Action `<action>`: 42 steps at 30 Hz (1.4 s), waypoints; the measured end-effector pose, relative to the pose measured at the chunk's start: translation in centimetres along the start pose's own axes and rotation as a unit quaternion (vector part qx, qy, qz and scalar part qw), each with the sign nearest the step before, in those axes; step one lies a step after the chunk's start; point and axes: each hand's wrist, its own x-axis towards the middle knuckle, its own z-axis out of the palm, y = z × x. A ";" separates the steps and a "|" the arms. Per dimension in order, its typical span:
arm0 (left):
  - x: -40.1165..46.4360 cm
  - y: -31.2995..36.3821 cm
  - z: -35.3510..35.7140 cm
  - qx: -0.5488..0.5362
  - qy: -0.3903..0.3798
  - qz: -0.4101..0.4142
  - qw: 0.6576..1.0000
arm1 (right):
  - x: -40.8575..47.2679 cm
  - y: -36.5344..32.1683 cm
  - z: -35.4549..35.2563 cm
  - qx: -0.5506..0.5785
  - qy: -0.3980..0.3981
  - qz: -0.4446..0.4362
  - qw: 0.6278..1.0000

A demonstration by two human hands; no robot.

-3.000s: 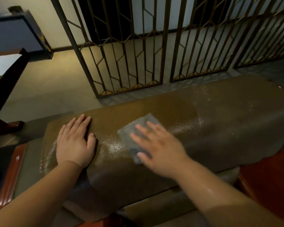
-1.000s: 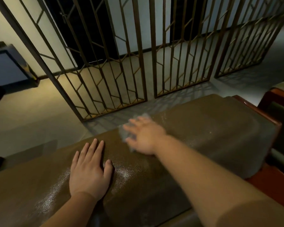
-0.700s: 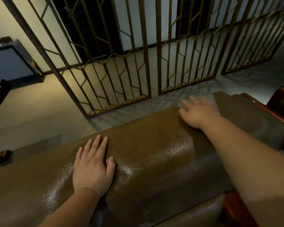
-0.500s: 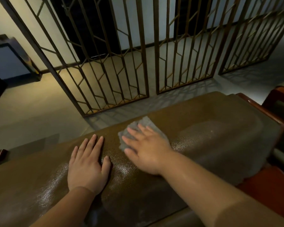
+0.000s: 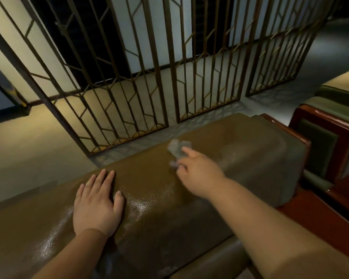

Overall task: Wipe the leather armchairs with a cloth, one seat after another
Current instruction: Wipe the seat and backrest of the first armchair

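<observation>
The brown leather top of an armchair back (image 5: 240,141) runs across the middle of the head view, wet and shiny in places. My left hand (image 5: 97,202) rests flat on it at the left, fingers straight. Further right, my right hand (image 5: 197,174) holds a small grey cloth (image 5: 177,149) against the leather; the cloth looks bunched and blurred under the fingers, which appear partly curled over it.
A metal folding gate (image 5: 149,77) stands right behind the chair back, with pale floor beyond. A second armchair with a red-brown wooden frame (image 5: 326,125) and green cushions sits at the right. A dark framed panel (image 5: 0,97) is at the far left.
My right hand swept the cloth right, back to the left beside my left hand, and now right again along the chair top. The left hand stayed planted.
</observation>
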 end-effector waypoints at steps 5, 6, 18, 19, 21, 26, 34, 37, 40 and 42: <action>-0.2 0.6 -1.2 0.007 -0.022 -0.007 1.000 | -3.6 -2.7 3.3 -0.105 0.060 -0.083 0.989; -0.4 0.9 -1.6 0.010 -0.036 -0.012 0.999 | -4.2 -2.0 3.5 -0.131 0.065 -0.094 0.985; 3.8 17.5 -0.2 -0.033 -0.074 0.075 0.994 | -4.5 8.9 0.6 -0.133 0.081 -0.031 0.987; 3.7 17.3 0.5 -0.027 -0.056 0.072 0.996 | -4.3 8.9 1.4 -0.124 0.063 -0.071 0.988; 4.0 16.8 1.2 -0.026 -0.045 0.082 0.995 | -3.2 11.0 1.4 -0.118 0.072 -0.104 0.985; 4.4 17.3 1.6 -0.022 -0.044 0.079 0.996 | 0.0 19.6 -3.8 -0.142 0.125 0.066 0.980; 4.8 16.9 2.0 -0.011 -0.047 0.082 0.995 | 1.9 11.2 0.5 -0.013 0.100 -0.204 0.974; 4.8 16.8 2.0 -0.006 -0.048 0.081 0.996 | 5.1 14.1 -1.7 -0.102 0.093 -0.194 0.971; 4.7 16.8 2.1 -0.002 -0.044 0.078 0.996 | 9.1 21.3 -5.6 -0.112 0.087 0.017 0.990; 4.7 17.0 2.1 0.001 -0.041 0.076 0.996 | 10.7 24.0 -7.1 -0.095 0.093 0.097 0.986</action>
